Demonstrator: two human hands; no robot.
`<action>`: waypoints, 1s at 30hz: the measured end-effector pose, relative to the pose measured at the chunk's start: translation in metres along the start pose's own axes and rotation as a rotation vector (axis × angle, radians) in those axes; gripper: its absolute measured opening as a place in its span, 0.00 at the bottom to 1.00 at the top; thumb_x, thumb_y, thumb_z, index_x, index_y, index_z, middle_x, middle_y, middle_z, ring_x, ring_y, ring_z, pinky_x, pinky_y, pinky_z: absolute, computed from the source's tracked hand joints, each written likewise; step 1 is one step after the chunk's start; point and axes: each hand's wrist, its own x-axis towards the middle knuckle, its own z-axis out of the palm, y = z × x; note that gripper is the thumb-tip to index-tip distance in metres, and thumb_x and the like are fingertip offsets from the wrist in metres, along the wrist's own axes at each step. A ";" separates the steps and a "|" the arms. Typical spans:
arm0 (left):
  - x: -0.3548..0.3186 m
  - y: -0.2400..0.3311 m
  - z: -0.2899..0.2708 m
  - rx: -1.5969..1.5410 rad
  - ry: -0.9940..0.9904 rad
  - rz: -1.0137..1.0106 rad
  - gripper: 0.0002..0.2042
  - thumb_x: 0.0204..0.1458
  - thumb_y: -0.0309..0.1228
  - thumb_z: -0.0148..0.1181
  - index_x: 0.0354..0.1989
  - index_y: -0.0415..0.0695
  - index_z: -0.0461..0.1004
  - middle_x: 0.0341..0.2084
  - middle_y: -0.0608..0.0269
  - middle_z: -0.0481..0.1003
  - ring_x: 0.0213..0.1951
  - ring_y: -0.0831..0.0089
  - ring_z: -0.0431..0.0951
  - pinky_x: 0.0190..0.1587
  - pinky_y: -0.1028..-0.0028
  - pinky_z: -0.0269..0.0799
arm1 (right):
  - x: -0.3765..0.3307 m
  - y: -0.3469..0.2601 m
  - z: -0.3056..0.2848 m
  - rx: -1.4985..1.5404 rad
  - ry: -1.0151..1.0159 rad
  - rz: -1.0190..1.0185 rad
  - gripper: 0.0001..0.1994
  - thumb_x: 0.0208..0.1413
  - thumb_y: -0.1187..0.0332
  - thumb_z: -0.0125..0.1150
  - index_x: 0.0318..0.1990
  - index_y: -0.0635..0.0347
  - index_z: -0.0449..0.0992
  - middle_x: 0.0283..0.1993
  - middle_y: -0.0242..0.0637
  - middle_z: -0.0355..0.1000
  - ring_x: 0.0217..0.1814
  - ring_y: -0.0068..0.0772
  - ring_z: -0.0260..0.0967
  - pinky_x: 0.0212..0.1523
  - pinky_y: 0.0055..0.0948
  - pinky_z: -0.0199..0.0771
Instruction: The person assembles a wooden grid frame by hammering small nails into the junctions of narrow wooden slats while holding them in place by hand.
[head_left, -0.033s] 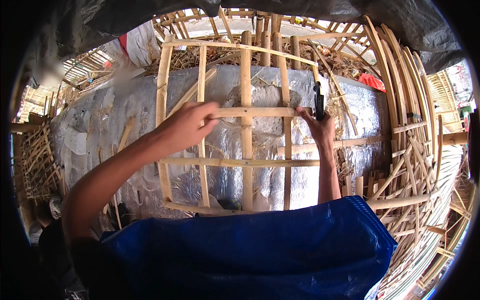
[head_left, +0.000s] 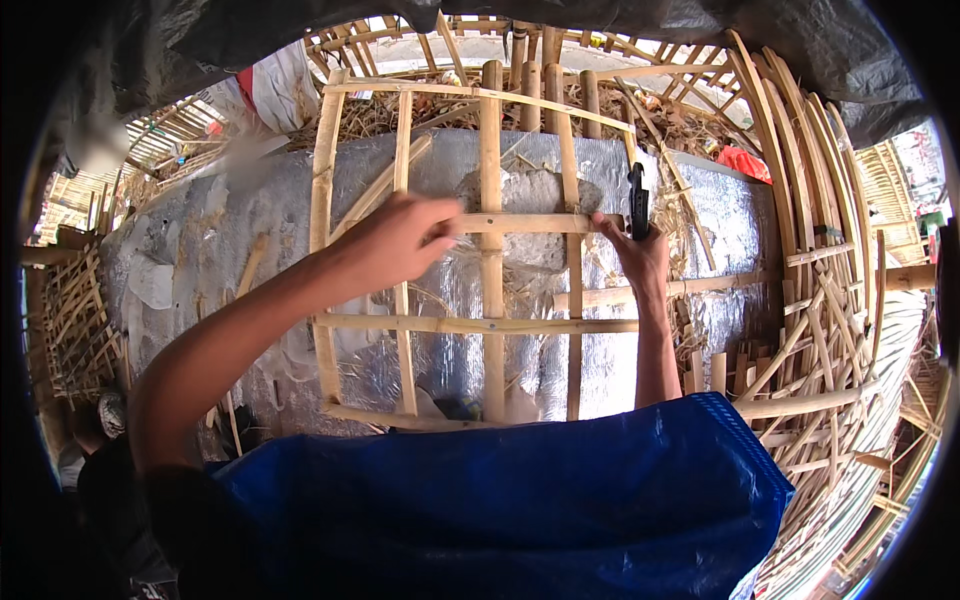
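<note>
A bamboo lattice frame of upright poles and thin cross slats lies over a silver foil-covered mound. My left hand pinches the left end of a short horizontal bamboo slat laid across the frame's middle pole. My right hand is at the slat's right end. It grips a black hand tool held upright, and one finger touches the slat.
A blue woven sheet covers my lap at the bottom. Curved bamboo strips are stacked on the right, and more bamboo frames are on the left. Straw and loose sticks lie beyond the frame. A red scrap sits on the foil.
</note>
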 end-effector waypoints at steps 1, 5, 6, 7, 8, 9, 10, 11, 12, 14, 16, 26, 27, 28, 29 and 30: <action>0.024 0.004 0.010 -0.122 -0.029 -0.026 0.02 0.54 0.20 0.59 0.30 0.34 0.74 0.25 0.52 0.77 0.28 0.66 0.82 0.30 0.71 0.74 | 0.001 0.000 -0.001 -0.019 -0.001 0.008 0.31 0.39 0.35 0.75 0.17 0.57 0.76 0.12 0.24 0.64 0.15 0.19 0.58 0.18 0.27 0.58; 0.096 0.010 0.036 -0.011 0.014 0.080 0.04 0.49 0.18 0.58 0.26 0.35 0.78 0.24 0.53 0.79 0.27 0.68 0.82 0.28 0.72 0.73 | -0.006 -0.016 0.001 -0.002 -0.015 -0.004 0.31 0.39 0.34 0.75 0.17 0.55 0.75 0.13 0.23 0.63 0.16 0.19 0.58 0.19 0.27 0.59; 0.104 0.009 0.041 0.041 0.120 0.152 0.05 0.47 0.18 0.57 0.23 0.35 0.78 0.22 0.54 0.79 0.25 0.70 0.81 0.27 0.73 0.72 | -0.004 -0.016 0.003 -0.001 -0.023 0.000 0.31 0.39 0.34 0.75 0.17 0.55 0.75 0.13 0.23 0.63 0.16 0.19 0.58 0.19 0.27 0.59; 0.110 0.000 0.049 0.033 0.116 0.153 0.05 0.47 0.18 0.57 0.23 0.35 0.78 0.22 0.54 0.79 0.25 0.70 0.81 0.27 0.73 0.72 | -0.003 -0.015 0.003 -0.008 -0.013 0.001 0.31 0.39 0.34 0.74 0.18 0.55 0.75 0.14 0.23 0.64 0.17 0.19 0.58 0.20 0.27 0.60; 0.113 -0.012 0.061 0.046 0.195 0.174 0.03 0.47 0.20 0.59 0.25 0.36 0.78 0.22 0.55 0.79 0.24 0.71 0.80 0.26 0.73 0.71 | -0.004 -0.015 0.005 -0.013 -0.012 0.006 0.31 0.39 0.34 0.74 0.18 0.55 0.75 0.14 0.24 0.64 0.18 0.19 0.58 0.21 0.28 0.60; 0.112 -0.024 0.072 0.062 0.276 0.190 0.02 0.46 0.21 0.60 0.26 0.37 0.78 0.22 0.56 0.79 0.22 0.72 0.78 0.26 0.72 0.70 | -0.006 -0.019 0.006 0.032 -0.021 -0.005 0.32 0.38 0.33 0.74 0.18 0.56 0.76 0.15 0.25 0.64 0.18 0.20 0.58 0.21 0.29 0.61; 0.110 -0.024 0.083 0.044 0.262 0.174 0.02 0.46 0.21 0.60 0.26 0.37 0.78 0.22 0.56 0.79 0.22 0.72 0.78 0.26 0.72 0.70 | -0.002 -0.008 0.005 -0.029 -0.007 -0.011 0.33 0.37 0.32 0.74 0.17 0.57 0.75 0.14 0.25 0.64 0.18 0.21 0.59 0.21 0.30 0.60; 0.104 -0.022 0.086 0.014 0.303 0.153 0.02 0.46 0.22 0.61 0.27 0.39 0.78 0.21 0.58 0.78 0.21 0.72 0.77 0.26 0.72 0.70 | -0.002 -0.005 0.002 -0.029 -0.014 0.023 0.33 0.37 0.32 0.74 0.17 0.57 0.74 0.14 0.25 0.63 0.18 0.21 0.59 0.21 0.30 0.61; 0.096 -0.021 0.090 -0.015 0.345 0.130 0.02 0.46 0.23 0.62 0.29 0.40 0.78 0.21 0.60 0.78 0.20 0.72 0.76 0.26 0.71 0.70 | -0.003 -0.005 -0.002 -0.030 -0.023 0.056 0.33 0.36 0.32 0.74 0.16 0.56 0.73 0.14 0.25 0.63 0.18 0.21 0.59 0.21 0.30 0.61; 0.078 -0.014 0.099 -0.001 0.298 0.131 0.04 0.46 0.25 0.63 0.32 0.43 0.79 0.21 0.62 0.78 0.21 0.70 0.77 0.27 0.70 0.71 | 0.000 -0.002 -0.005 -0.038 -0.012 0.031 0.34 0.37 0.31 0.73 0.15 0.56 0.71 0.13 0.25 0.64 0.17 0.21 0.60 0.21 0.29 0.62; 0.062 -0.009 0.108 0.102 0.005 0.102 0.04 0.46 0.26 0.65 0.31 0.43 0.79 0.21 0.61 0.78 0.22 0.71 0.78 0.27 0.70 0.72 | 0.002 -0.002 0.001 -0.030 -0.012 0.022 0.34 0.37 0.30 0.72 0.14 0.55 0.70 0.12 0.24 0.63 0.16 0.20 0.59 0.19 0.28 0.61; 0.074 -0.018 0.191 0.702 -0.090 0.370 0.04 0.43 0.19 0.59 0.21 0.40 0.79 0.21 0.56 0.77 0.28 0.64 0.81 0.29 0.60 0.76 | 0.001 -0.004 0.004 -0.007 -0.042 0.012 0.35 0.38 0.30 0.71 0.11 0.52 0.67 0.11 0.23 0.61 0.16 0.19 0.58 0.18 0.28 0.59; 0.073 -0.012 0.190 0.630 -0.052 0.374 0.04 0.45 0.21 0.58 0.23 0.39 0.79 0.24 0.54 0.78 0.32 0.61 0.81 0.35 0.57 0.75 | 0.000 -0.004 0.002 0.007 -0.051 0.007 0.34 0.38 0.31 0.72 0.11 0.53 0.67 0.11 0.23 0.61 0.16 0.19 0.59 0.18 0.28 0.59; 0.073 -0.006 0.189 0.556 -0.017 0.380 0.04 0.47 0.22 0.57 0.25 0.38 0.79 0.26 0.53 0.78 0.36 0.59 0.81 0.40 0.54 0.74 | 0.000 -0.003 0.001 0.000 -0.055 0.011 0.34 0.38 0.31 0.73 0.11 0.53 0.67 0.11 0.23 0.61 0.16 0.19 0.59 0.18 0.28 0.59; 0.075 0.002 0.188 0.565 -0.215 0.179 0.06 0.49 0.21 0.54 0.30 0.38 0.78 0.29 0.50 0.78 0.42 0.53 0.80 0.48 0.50 0.70 | 0.000 0.000 0.003 0.018 -0.036 0.017 0.34 0.38 0.32 0.73 0.12 0.54 0.67 0.11 0.23 0.61 0.16 0.19 0.59 0.19 0.28 0.59; 0.075 0.006 0.187 0.567 -0.215 0.195 0.06 0.49 0.21 0.54 0.30 0.38 0.78 0.29 0.50 0.78 0.42 0.53 0.80 0.48 0.50 0.70 | 0.000 0.002 0.004 0.036 -0.017 0.023 0.34 0.38 0.32 0.74 0.12 0.54 0.67 0.12 0.23 0.62 0.16 0.19 0.59 0.19 0.28 0.60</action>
